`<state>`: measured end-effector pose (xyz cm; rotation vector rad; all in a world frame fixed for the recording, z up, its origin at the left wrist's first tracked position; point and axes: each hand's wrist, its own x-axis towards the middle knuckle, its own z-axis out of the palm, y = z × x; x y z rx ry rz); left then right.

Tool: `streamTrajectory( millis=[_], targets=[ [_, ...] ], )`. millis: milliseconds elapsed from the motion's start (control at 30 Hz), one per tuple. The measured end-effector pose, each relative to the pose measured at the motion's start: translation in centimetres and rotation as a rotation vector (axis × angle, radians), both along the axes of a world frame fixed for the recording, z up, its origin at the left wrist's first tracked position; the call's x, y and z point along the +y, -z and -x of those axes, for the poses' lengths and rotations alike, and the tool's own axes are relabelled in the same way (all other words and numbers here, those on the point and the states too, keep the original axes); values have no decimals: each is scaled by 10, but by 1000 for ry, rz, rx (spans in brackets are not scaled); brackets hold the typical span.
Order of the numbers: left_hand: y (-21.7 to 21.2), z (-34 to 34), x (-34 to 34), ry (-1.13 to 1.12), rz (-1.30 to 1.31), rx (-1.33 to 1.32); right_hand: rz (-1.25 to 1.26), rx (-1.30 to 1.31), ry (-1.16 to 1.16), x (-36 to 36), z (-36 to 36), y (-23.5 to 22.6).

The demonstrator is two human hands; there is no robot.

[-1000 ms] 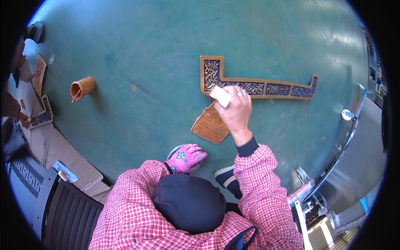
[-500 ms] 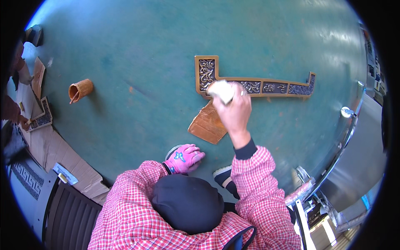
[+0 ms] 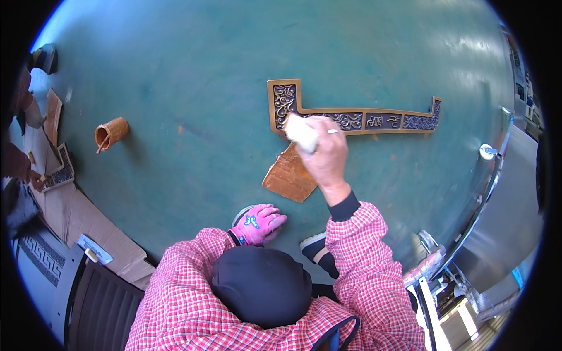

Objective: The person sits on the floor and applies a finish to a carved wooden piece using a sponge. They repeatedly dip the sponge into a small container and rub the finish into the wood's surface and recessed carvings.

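You have one carved bronze-coloured frame piece [image 3: 351,120] lying flat on the green desk [image 3: 175,70], one brown sheet [image 3: 290,175] just below it, one small brown cup [image 3: 111,131] off at nine o'clock, and one white pad [image 3: 301,133] in your right hand [image 3: 325,155]. Your right-hand fingers [image 3: 328,131] are curled narrowly around that pad and press it onto the frame piece close to its left corner, where the wide upright end meets the long bar. From those fingers the bar runs away toward three o'clock and turns up in a short end; the wide carved end stands at about eleven o'clock, just beside the pad. The brown sheet lies at about seven o'clock from your right hand, partly under the wrist. Your left hand [image 3: 260,222] wears a pink glove and rests low near your body on a round grey thing; whether its fingers are holding that thing you cannot tell. Flattened cardboard [image 3: 76,216] lies at the desk's left edge, at about eight o'clock.
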<state>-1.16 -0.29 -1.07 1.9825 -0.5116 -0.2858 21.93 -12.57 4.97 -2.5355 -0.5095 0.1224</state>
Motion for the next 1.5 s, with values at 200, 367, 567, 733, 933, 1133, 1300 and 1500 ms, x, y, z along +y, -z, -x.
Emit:
streamTrajectory(
  millis=[200,367,567,733,933,1133,1300,1500],
  targets=[
    [-12,-9,3,5,-14,13,274,24,15,-54,-15,1],
    [-4,-2,-2,2,-6,4,118,-29,-79,-6,-4,-7],
    [-6,-4,-2,-7,4,0,291,-11,78,-71,-28,6],
    [-1,-3,-1,9,18,-17,147,-45,72,-68,-31,-2],
    [-10,-10,1,10,-3,29,257,-64,213,-97,-48,1],
    [0,-5,0,59,-17,-18,200,-50,-5,-46,-28,9],
    [-9,-3,0,13,-22,-1,189,-87,208,-77,-33,4],
    [-2,-4,0,32,-19,-17,193,-57,15,-42,-16,13]
  ],
)
